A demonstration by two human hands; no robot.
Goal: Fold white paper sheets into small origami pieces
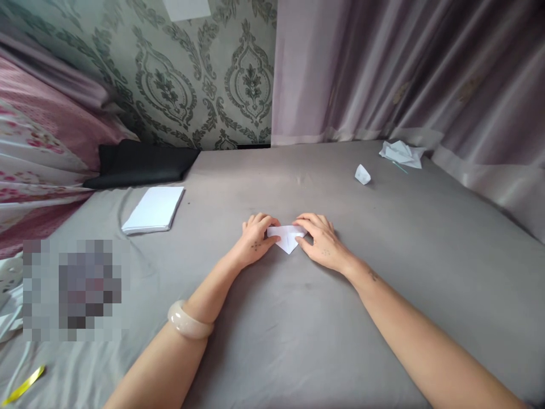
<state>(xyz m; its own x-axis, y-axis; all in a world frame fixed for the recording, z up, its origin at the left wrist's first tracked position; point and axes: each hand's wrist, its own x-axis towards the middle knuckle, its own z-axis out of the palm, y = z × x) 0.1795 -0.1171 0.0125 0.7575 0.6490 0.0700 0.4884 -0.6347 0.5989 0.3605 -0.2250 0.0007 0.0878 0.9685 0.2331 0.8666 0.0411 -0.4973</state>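
Wide grey sheet (281, 346), with the left hand (258, 236), the right hand (319, 236) and one folded paper (288, 237) between them

The grey sheet spreads under everything, from the near side up to the wall with patterned wallpaper (204, 79). The mauve curtain (361, 68) hangs along the far right edge, and the pink floral curtain (34, 136) falls over the left edge. At the far left corner, a black cloth (142, 162) lies near the wall. In front of it there is a stack of white paper (155, 209), well apart from the hands.

The left hand is half closed, with thumb and fingers at the left corner of the folded paper. The right hand is curled in the same way and grips the right corner. The folded paper is at the middle of the sheet; its long edge is at the far side and its pointed tip faces the person. Open sheet extends to both sides of the forearms, and beyond the fingertips too.

A paper heap (400, 152) lies near the right curtain. A pale bangle (189, 322) is around the left forearm. One small paper piece (363, 175) stays alone before the heap. A yellow strip (24, 387) is at the near left corner.
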